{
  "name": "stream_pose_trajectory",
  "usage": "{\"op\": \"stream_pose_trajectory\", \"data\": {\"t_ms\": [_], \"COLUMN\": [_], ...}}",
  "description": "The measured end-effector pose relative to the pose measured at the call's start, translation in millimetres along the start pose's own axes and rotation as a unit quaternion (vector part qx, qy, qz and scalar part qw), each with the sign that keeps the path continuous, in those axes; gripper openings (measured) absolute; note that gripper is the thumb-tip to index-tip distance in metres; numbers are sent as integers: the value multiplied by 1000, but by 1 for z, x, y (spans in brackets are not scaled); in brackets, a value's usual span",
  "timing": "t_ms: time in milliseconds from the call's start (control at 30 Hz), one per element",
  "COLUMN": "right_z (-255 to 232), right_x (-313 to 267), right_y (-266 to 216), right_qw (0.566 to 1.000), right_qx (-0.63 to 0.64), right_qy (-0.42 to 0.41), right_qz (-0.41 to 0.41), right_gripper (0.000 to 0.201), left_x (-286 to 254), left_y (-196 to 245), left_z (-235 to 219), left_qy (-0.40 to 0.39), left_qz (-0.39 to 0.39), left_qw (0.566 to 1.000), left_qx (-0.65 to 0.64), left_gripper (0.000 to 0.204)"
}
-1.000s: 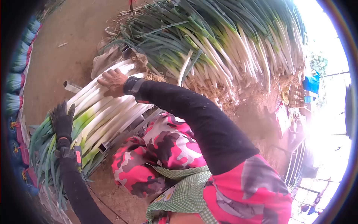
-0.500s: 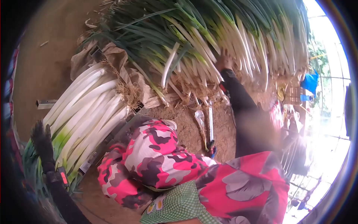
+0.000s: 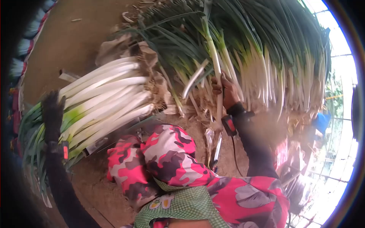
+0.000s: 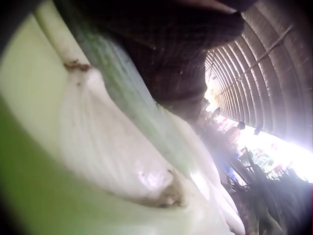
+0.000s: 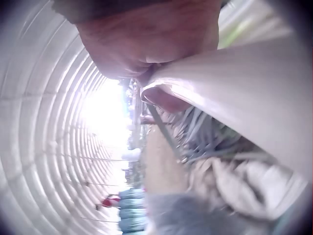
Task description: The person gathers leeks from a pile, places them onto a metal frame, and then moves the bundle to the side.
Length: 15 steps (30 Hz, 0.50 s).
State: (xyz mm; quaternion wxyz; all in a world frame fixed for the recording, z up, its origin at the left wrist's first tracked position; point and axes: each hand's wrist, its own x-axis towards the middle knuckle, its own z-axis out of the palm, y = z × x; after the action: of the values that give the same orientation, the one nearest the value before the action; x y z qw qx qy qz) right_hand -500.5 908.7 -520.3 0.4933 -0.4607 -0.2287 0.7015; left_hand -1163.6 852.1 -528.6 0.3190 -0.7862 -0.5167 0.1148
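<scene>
In the head view my bare right hand (image 3: 227,91) grips one long leek (image 3: 213,57) by its white stem, in front of a large heap of leeks (image 3: 262,68). The right wrist view shows the hand (image 5: 151,44) curled round the pale stem (image 5: 234,88). My gloved left hand (image 3: 53,110) rests, fingers extended, on a bundle of leeks (image 3: 106,91) where white turns to green. Close to the left wrist camera are white and green stems (image 4: 112,137), with the dark glove (image 4: 166,63) above.
A metal frame (image 3: 95,146) supports the bundle, with brown cloth (image 3: 110,49) at its root end. Bagged bundles (image 3: 34,30) line the far left. A blue item (image 3: 321,122) lies at the right, and a long thin tool (image 3: 218,146) is near the knees.
The right hand left the bundle, reached into the heap, and now holds a leek drawn out toward the body. The left hand has stayed on the bundle.
</scene>
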Motion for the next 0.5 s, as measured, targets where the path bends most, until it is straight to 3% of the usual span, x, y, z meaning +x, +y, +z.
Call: {"op": "stream_pose_trajectory", "data": {"t_ms": [67,100,133,167,200,267,300,367,400,500], "right_z": [34,57,79,102,121,163,187,251,273,339], "right_x": [1,-5,-13,-17,-17,-11,-7,-6,7,51], "right_y": [1,5,0,-3,-6,-10,-13,-20,-19,11], "right_qw": [995,997,997,995,987,957,934,877,837,715], "right_qx": [55,17,-24,-61,-65,-88,-104,-243,-299,-368], "right_qy": [-80,-76,-76,-82,-146,-272,-331,-373,-411,-495], "right_qz": [5,-6,-14,-17,-21,-55,-88,-183,-203,-329], "right_gripper": [47,49,51,53,57,63,65,66,63,49], "left_x": [13,9,17,17,17,24,30,31,27,31], "left_y": [12,8,11,15,14,16,17,18,19,18], "left_z": [-15,-23,-39,-33,-37,-48,-61,-62,-55,-69], "left_qy": [-91,-48,-59,-36,-11,-39,-49,-41,-8,-43], "left_qz": [-134,-87,-89,-155,-133,-169,-189,-204,-201,-213], "left_qw": [987,995,994,983,985,980,974,972,974,967], "left_qx": [-19,-7,-28,-91,-108,-97,-112,-112,-107,-132], "left_gripper": [38,38,40,39,40,41,42,47,48,48]}}
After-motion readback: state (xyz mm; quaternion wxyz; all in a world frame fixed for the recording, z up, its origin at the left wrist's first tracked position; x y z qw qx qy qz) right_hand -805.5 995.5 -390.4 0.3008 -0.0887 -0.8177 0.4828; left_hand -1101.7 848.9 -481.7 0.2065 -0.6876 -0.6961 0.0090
